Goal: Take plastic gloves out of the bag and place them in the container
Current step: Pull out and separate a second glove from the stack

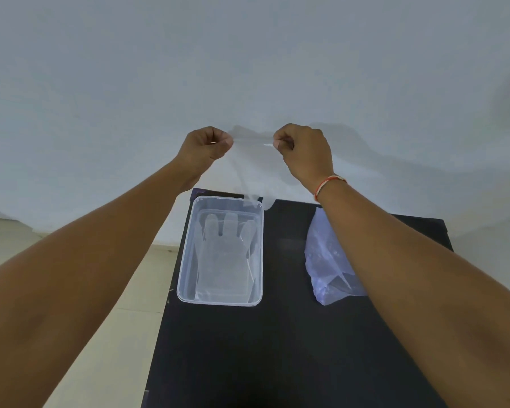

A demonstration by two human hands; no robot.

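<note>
A black bench [277, 334] fills the lower middle, its far edge near a plain pale grey wall [248, 60] that takes up the upper half. To the left lies a cream tiled floor [124, 334], with faint seams between its tiles

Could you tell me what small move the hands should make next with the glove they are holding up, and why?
Probably lower it toward the container. The left hand and right hand pinch a clear glove by its cuff, stretched out, fingers dangling just above the container's far rim. One glove already lies flat inside, so this one likely goes on top. The bag lies to the right.
</note>
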